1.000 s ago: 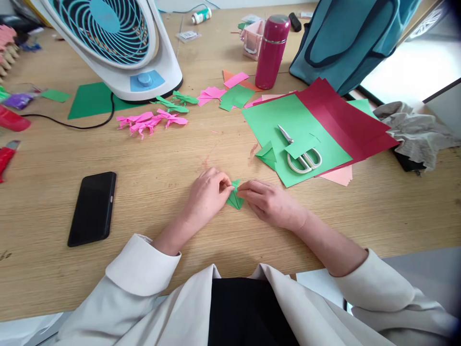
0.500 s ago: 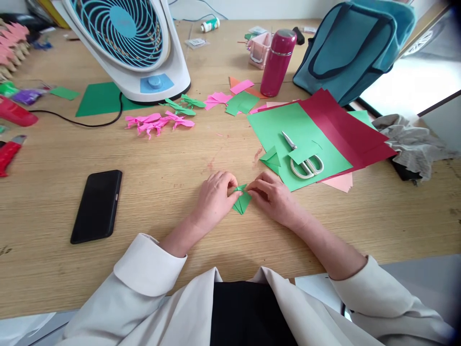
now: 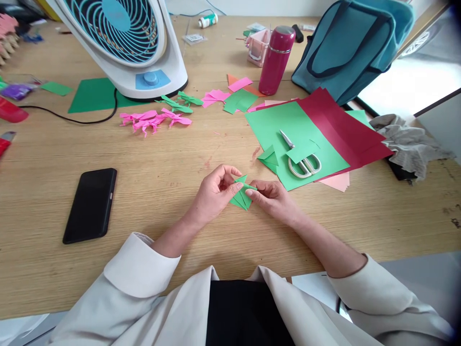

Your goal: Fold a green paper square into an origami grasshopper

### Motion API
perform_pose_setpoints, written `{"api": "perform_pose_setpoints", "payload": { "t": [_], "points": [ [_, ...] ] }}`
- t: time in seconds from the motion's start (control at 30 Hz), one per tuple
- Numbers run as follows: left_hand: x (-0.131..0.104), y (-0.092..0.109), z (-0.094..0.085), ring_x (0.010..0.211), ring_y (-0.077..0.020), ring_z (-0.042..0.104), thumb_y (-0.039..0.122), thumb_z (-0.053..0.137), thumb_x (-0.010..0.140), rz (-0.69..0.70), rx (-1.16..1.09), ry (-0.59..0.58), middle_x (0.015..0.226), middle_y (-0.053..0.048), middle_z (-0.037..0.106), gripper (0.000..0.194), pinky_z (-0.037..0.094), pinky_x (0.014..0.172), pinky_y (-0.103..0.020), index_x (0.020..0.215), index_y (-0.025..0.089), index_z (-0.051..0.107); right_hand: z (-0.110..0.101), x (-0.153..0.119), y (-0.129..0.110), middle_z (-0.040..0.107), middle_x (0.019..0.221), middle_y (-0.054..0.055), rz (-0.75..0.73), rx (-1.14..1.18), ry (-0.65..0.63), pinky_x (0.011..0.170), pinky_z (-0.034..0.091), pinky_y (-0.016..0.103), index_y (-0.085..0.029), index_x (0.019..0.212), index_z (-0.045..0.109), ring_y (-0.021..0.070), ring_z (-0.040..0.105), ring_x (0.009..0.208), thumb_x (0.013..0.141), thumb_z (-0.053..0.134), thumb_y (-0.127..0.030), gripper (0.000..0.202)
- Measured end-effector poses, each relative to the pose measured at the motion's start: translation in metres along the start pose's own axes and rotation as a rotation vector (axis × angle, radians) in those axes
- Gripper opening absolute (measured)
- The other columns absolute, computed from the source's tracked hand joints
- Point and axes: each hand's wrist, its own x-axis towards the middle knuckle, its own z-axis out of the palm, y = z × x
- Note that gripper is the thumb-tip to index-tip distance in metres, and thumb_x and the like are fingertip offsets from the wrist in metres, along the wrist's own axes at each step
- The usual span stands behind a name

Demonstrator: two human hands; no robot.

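A small folded green paper (image 3: 243,196) is between my two hands, near the front middle of the table. My left hand (image 3: 215,191) pinches its left side between thumb and fingers. On the right side, my right hand (image 3: 274,199) grips the paper near its upper edge. A pointed flap sticks up at the top, and creases run down to the lower tip. Just beyond my right hand, another folded green piece (image 3: 270,158) rests at the edge of a large light green sheet (image 3: 306,129). Scissors (image 3: 305,166) lie on that sheet, partly under a green scrap.
A black phone (image 3: 90,205) lies to the left. Folded pink figures (image 3: 154,120) and green figures (image 3: 180,102) lie before a white fan (image 3: 154,79). Farther back stand a magenta bottle (image 3: 276,60) and a teal bag (image 3: 349,53). Dark red sheets (image 3: 345,129) are at the right.
The green paper's upper flap now stands up more visibly. My left fingers have lifted and spread a little, while my right thumb has shifted onto the paper's front. The view has moved slightly.
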Motion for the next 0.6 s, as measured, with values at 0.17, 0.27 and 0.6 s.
{"api": "perform_pose_setpoints", "payload": {
  "t": [0.17, 0.27, 0.6],
  "points": [
    [-0.0039, 0.0035, 0.0032, 0.062, -0.0095, 0.047, 0.023, 0.067, 0.083, 0.051, -0.002, 0.031, 0.069, 0.004, 0.048, 0.015, 0.041, 0.058, -0.021, 0.096, 0.019, 0.060, 0.0064, 0.0013, 0.0037, 0.042, 0.061, -0.004, 0.099, 0.129, 0.020, 0.053, 0.027, 0.026, -0.018, 0.069, 0.057, 0.0100, 0.036, 0.058, 0.076, 0.073, -0.057, 0.043],
    [-0.0047, 0.0044, 0.0027, 0.064, -0.0096, 0.047, 0.026, 0.068, 0.085, 0.036, -0.079, 0.040, 0.070, 0.004, 0.047, 0.015, 0.041, 0.059, -0.021, 0.096, 0.020, 0.060, 0.0083, 0.0023, 0.0052, 0.045, 0.059, -0.003, 0.122, 0.172, 0.046, 0.051, 0.027, 0.026, -0.018, 0.068, 0.060, 0.0105, 0.038, 0.058, 0.072, 0.075, -0.058, 0.043],
    [-0.0038, 0.0046, 0.0032, 0.065, -0.0100, 0.045, 0.036, 0.073, 0.080, -0.102, -0.311, 0.132, 0.072, 0.004, 0.046, 0.024, 0.039, 0.060, -0.021, 0.094, 0.020, 0.061, 0.0091, -0.0029, 0.0027, 0.039, 0.051, -0.006, 0.150, 0.059, -0.005, 0.047, 0.022, 0.025, -0.017, 0.061, 0.055, 0.0068, 0.029, 0.049, 0.077, 0.073, -0.052, 0.042]
  ]
}}
